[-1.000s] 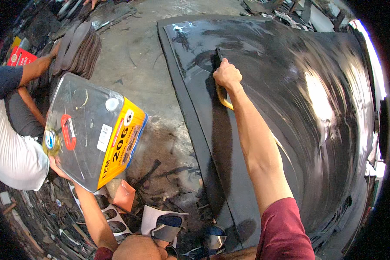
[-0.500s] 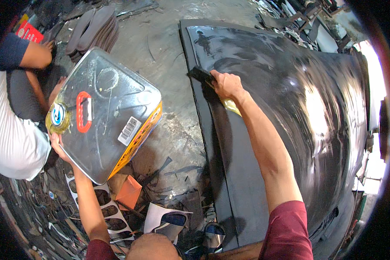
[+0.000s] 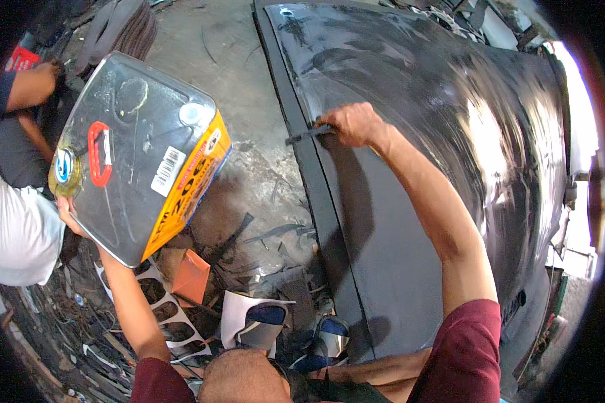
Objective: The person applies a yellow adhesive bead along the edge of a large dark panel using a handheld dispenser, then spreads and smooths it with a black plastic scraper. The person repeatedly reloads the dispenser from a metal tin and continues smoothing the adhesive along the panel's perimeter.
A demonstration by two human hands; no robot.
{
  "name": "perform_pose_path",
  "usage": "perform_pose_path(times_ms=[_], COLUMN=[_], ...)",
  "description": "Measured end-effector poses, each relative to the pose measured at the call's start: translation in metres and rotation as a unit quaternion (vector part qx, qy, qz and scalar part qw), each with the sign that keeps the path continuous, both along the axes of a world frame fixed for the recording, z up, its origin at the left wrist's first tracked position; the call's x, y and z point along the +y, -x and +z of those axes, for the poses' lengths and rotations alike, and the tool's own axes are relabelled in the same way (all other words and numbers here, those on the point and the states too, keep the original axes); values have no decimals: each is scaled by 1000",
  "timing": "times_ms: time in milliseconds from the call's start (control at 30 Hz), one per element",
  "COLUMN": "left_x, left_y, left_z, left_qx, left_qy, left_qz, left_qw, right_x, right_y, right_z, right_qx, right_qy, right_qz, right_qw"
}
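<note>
My left hand [image 3: 67, 213] is closed on the lower left edge of a large metal can [image 3: 131, 221], which has a red handle, a cap on a yellowish neck and a yellow printed side. The can is tilted, its top facing me. To the right, my right hand [image 3: 356, 124] grips a dark flat spreader [image 3: 304, 135], seen nearly edge-on over the left border of a big black sheet [image 3: 396, 269]. Glossy, streaked wet coating covers the sheet's far and right parts; the near left part looks matte. Whether the spreader touches the sheet I cannot tell.
Another person in a white garment [image 3: 20, 228] sits at the left, close to the can. Stacked dark sole-shaped pieces [image 3: 117, 33] lie at the far left. An orange box [image 3: 191, 276], a cut-out white sheet [image 3: 171, 312] and many scraps [image 3: 47, 336] litter the floor below the can.
The can has shifted left in the picture and tilted, showing more of its yellow side. My right hand has turned the spreader edge-on; the yellowish hanging liquid under that hand no longer shows.
</note>
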State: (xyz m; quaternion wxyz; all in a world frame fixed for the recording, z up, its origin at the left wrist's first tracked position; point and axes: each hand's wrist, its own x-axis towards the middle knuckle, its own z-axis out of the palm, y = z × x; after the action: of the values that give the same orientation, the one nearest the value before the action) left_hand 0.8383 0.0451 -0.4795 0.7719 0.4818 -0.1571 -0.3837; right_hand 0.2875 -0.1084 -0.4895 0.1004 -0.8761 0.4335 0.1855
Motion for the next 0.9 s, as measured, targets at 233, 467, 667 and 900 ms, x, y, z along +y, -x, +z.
perform_pose_path(times_ms=[233, 467, 667, 900], left_x=[-5, -10, 2, -10], left_y=[8, 17, 14, 15], left_z=[-3, -1, -4, -8], left_qx=[18, -29, 4, 34], left_qy=[27, 25, 41, 42], left_qz=[-26, -2, 12, -11], left_qw=[999, 999, 999, 999], right_x=[100, 155, 228, -16], right_y=[24, 73, 44, 0], right_z=[10, 15, 27, 32], right_qx=[-47, -29, -98, -10], right_qy=[-5, 228, -28, 249], right_qz=[53, -130, -191, -22], right_qw=[997, 965, 976, 968])
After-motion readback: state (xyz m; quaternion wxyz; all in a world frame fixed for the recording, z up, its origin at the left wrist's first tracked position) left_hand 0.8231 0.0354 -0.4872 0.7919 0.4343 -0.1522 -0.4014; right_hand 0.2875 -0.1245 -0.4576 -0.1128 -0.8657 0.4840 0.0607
